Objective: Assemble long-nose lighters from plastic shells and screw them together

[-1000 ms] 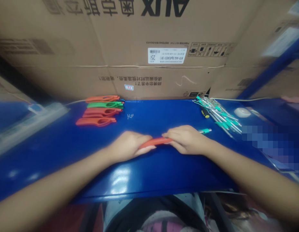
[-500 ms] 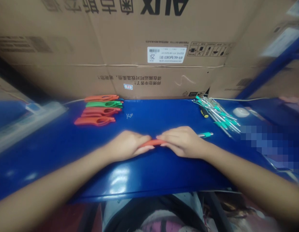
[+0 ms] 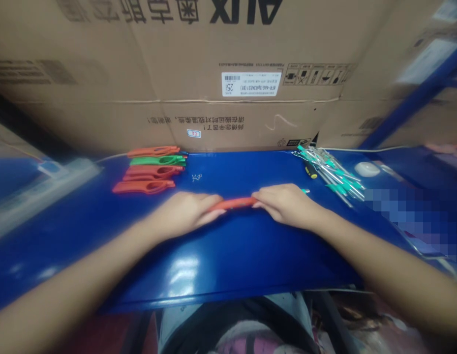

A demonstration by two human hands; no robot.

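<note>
Stretched level between both hands is an orange plastic handle [image 3: 237, 203], held above the blue table. My left hand [image 3: 182, 214] has its fingers closed round the handle's left end, covering it. At the other end, my right hand [image 3: 289, 205] pinches it between thumb and fingers, and that tip is hidden. A teal-ended metal piece [image 3: 305, 191] shows just behind my right hand, mostly covered by it. Beyond my left hand lie similar handles: a red one [image 3: 139, 186], another red, a green one [image 3: 154, 161] and an orange one [image 3: 150, 151], with oval openings visible in some.
On the right, a pile of metal rods with teal parts [image 3: 335, 178] lies beside a black-and-yellow tool [image 3: 311, 171] and a white rounded object [image 3: 367, 169]. A cardboard wall [image 3: 198, 83] rises behind the blue table [image 3: 228, 265]. A power strip [image 3: 66, 179] is at the left.
My hands have moved apart and slightly away from me, exposing more of the orange handle. My right hand now covers more of the teal-ended metal piece. The laid-out handles are unchanged.
</note>
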